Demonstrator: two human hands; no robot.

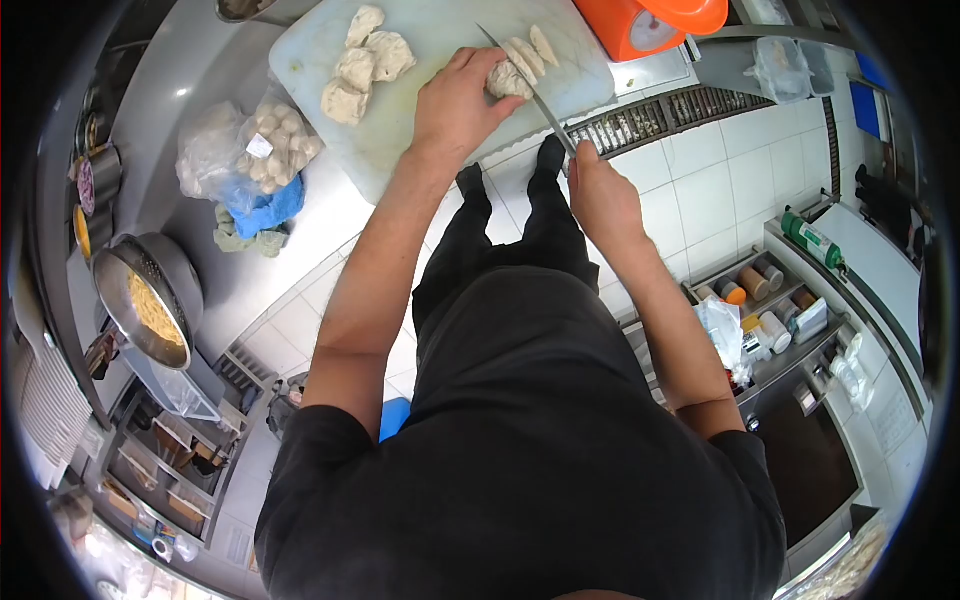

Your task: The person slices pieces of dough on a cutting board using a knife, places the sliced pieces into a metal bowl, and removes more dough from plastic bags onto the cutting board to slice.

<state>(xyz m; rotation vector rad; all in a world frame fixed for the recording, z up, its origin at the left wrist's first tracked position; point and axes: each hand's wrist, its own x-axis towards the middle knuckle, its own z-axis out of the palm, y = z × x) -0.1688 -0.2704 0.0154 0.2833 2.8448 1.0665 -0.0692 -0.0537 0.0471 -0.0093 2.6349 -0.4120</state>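
On a pale cutting board (400,150), my left hand (460,100) grips a pale, dough-like piece (508,82) with its fingers and thumb. My right hand (605,198) is wrapped round the handle of a long knife (548,115), whose blade lies across that piece, close to my left fingertips. Thin cut slices (535,52) rest beyond the blade, on its right side. Several larger pale chunks (372,62) are heaped at the board's left, apart from my hands.
An orange scale (630,30) stands by the board's right corner. Left of the board lie a bag of round pale pieces (275,145) and a blue cloth (268,208). A metal bowl (180,285) holds yellow strands. Jars and bottles fill a right-hand rack (765,310).
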